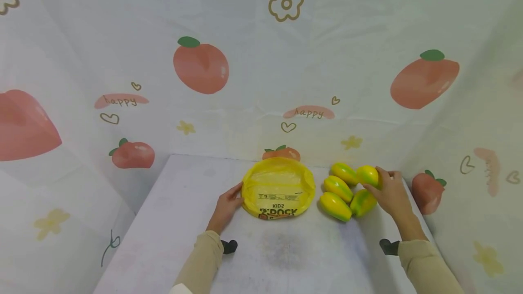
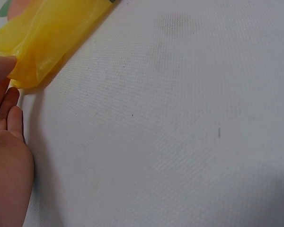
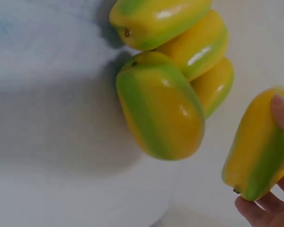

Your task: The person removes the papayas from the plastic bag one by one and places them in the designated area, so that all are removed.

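A yellow plastic bag [image 1: 282, 185] with upside-down "B.Duck KIDS" lettering lies in a rounded shape at the middle of the table. At its left edge, my left hand [image 1: 227, 205] pinches the thin plastic; in the left wrist view the thumb [image 2: 1, 68] is on the bag's edge [image 2: 42, 47], with the other fingers below. My right hand [image 1: 390, 192] grips a yellow-and-green papaya [image 3: 258, 146], thumb on one side and fingers on the other. That papaya is held apart from several similar papayas [image 3: 161, 109] grouped to the bag's right.
The white table [image 1: 184, 248] ends at a hanging cloth [image 1: 253, 80] printed with fruit and flowers, which surrounds it at the back and sides. Black wrist mounts [image 1: 229, 246] stick out from both sleeves. A grey smudge [image 1: 283, 248] marks the table's front.
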`<state>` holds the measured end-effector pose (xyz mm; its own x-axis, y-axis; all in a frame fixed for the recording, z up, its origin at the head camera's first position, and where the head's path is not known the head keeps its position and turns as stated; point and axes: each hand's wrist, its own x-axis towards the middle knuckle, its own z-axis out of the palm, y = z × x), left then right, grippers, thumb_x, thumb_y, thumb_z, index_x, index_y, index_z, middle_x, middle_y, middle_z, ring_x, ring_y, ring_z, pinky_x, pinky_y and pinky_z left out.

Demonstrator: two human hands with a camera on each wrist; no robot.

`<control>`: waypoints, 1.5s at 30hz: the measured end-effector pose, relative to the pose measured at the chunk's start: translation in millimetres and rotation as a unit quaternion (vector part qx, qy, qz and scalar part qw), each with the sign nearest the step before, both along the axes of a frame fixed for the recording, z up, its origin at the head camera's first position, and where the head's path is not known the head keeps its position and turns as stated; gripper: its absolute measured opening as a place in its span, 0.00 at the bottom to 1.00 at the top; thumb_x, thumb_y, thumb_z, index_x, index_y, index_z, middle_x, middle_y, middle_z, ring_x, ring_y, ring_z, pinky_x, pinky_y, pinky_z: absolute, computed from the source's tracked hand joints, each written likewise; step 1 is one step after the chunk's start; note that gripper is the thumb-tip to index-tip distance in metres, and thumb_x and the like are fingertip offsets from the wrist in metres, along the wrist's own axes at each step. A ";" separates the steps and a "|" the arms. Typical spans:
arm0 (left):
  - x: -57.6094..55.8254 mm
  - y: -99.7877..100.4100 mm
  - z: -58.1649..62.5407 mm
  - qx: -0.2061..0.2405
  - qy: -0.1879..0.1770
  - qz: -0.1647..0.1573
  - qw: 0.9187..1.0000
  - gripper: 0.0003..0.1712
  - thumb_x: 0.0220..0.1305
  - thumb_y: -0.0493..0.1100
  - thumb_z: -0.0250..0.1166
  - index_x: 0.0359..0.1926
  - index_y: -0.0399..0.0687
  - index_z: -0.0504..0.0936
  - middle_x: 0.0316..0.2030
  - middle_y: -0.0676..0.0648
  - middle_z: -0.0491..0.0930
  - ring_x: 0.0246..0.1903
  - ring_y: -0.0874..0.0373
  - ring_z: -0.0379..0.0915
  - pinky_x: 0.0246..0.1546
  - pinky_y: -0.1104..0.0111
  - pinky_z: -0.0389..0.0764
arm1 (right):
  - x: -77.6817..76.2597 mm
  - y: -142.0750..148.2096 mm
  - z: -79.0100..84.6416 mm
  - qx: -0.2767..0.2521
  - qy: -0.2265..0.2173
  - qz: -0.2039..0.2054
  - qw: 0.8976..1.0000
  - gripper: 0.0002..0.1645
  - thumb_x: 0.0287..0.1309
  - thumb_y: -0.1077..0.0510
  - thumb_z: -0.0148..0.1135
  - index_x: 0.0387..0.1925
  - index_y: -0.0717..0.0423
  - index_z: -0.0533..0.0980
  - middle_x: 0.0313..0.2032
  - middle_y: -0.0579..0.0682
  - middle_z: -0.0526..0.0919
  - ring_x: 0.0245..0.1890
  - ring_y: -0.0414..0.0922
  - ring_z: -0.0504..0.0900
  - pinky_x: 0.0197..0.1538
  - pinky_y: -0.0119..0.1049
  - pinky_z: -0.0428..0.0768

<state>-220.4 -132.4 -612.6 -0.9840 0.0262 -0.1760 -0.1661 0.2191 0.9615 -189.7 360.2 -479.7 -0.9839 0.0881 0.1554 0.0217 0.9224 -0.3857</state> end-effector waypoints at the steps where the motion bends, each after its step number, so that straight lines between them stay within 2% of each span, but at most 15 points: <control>1: 0.0 -0.1 0.0 0.002 0.000 -0.001 1.000 0.34 0.67 0.38 0.63 0.72 0.59 0.72 0.75 0.53 0.68 0.78 0.51 0.57 0.79 0.53 0.60 | 0.9 1.6 -0.6 0.005 0.003 -0.005 1.000 0.46 0.65 0.44 0.66 0.72 0.68 0.61 0.60 0.78 0.62 0.50 0.74 0.73 0.55 0.71 0.77; 6: -0.1 -0.7 0.7 0.005 -0.007 -0.002 1.000 0.34 0.67 0.39 0.63 0.73 0.59 0.72 0.75 0.53 0.68 0.78 0.51 0.57 0.79 0.53 0.60 | 3.8 10.2 -4.8 0.009 0.001 -0.027 1.000 0.47 0.67 0.42 0.63 0.73 0.69 0.59 0.62 0.79 0.62 0.53 0.75 0.72 0.58 0.73 0.75; 13: -0.4 -2.1 1.3 0.002 -0.007 -0.003 1.000 0.34 0.67 0.39 0.63 0.73 0.59 0.71 0.76 0.53 0.66 0.79 0.51 0.55 0.80 0.53 0.59 | 8.9 20.0 -7.0 -0.006 -0.011 -0.028 1.000 0.48 0.68 0.44 0.63 0.73 0.71 0.56 0.64 0.81 0.59 0.57 0.76 0.67 0.62 0.76 0.70; 27: -1.4 -3.9 -2.1 -0.003 -0.010 -0.006 1.000 0.33 0.67 0.40 0.63 0.73 0.61 0.72 0.76 0.53 0.66 0.79 0.51 0.55 0.79 0.53 0.59 | 22.8 38.0 -21.1 -0.001 -0.070 -0.045 0.997 0.50 0.70 0.43 0.59 0.72 0.78 0.52 0.60 0.83 0.58 0.52 0.72 0.64 0.57 0.74 0.73; 38: -1.2 -1.7 -4.0 0.003 -0.011 -0.007 1.000 0.33 0.67 0.41 0.63 0.72 0.61 0.72 0.76 0.53 0.66 0.79 0.50 0.55 0.80 0.52 0.58 | 33.8 49.2 -39.3 -0.005 -0.102 -0.058 0.993 0.50 0.72 0.43 0.55 0.71 0.82 0.51 0.59 0.86 0.57 0.48 0.76 0.71 0.55 0.73 0.74; 42: -1.1 -1.1 -3.5 0.007 -0.010 -0.008 1.000 0.33 0.67 0.40 0.63 0.72 0.61 0.72 0.76 0.53 0.66 0.79 0.50 0.55 0.80 0.52 0.58 | 37.0 49.1 -45.7 -0.012 -0.100 -0.068 0.993 0.49 0.72 0.44 0.56 0.70 0.82 0.51 0.59 0.87 0.57 0.50 0.77 0.70 0.57 0.73 0.73; 45: -2.0 -0.8 -4.6 0.008 -0.009 -0.007 1.000 0.33 0.67 0.40 0.63 0.72 0.61 0.72 0.76 0.54 0.66 0.79 0.51 0.55 0.80 0.53 0.58 | 38.8 48.4 -49.3 -0.018 -0.116 -0.080 0.990 0.50 0.72 0.43 0.55 0.71 0.81 0.50 0.60 0.87 0.56 0.52 0.77 0.69 0.60 0.73 0.72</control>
